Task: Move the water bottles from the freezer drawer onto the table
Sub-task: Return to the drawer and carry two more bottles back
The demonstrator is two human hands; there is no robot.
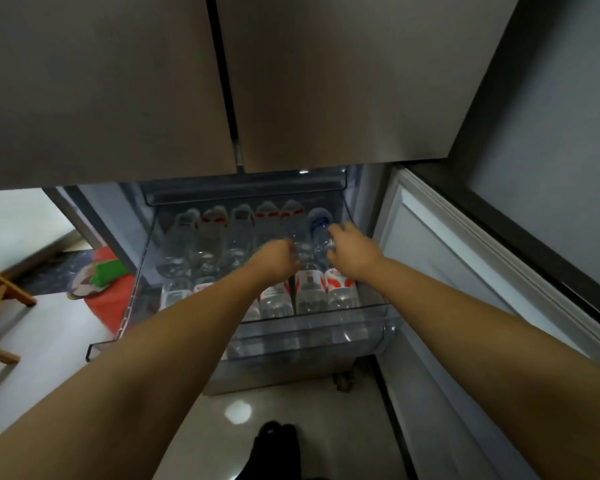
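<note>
Drawer (pixel 378 327) pulled out | right hand (pixel 352 252) fingers grasping blue-label bottle (pixel 321 230) | left hand (pixel 274 259) unclear

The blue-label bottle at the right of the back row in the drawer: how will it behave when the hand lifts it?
The blue-label bottle looks full, so probably heavy for its size. Its clear plastic, lying in a freezer drawer, may be slippery. It lies on its side, so it could roll once freed. The right hand appears to curl round it; blur hides the grip.

bottles (pixel 238 237) in drawer (pixel 378 327), drawer below doors (pixel 326 81)
</note>
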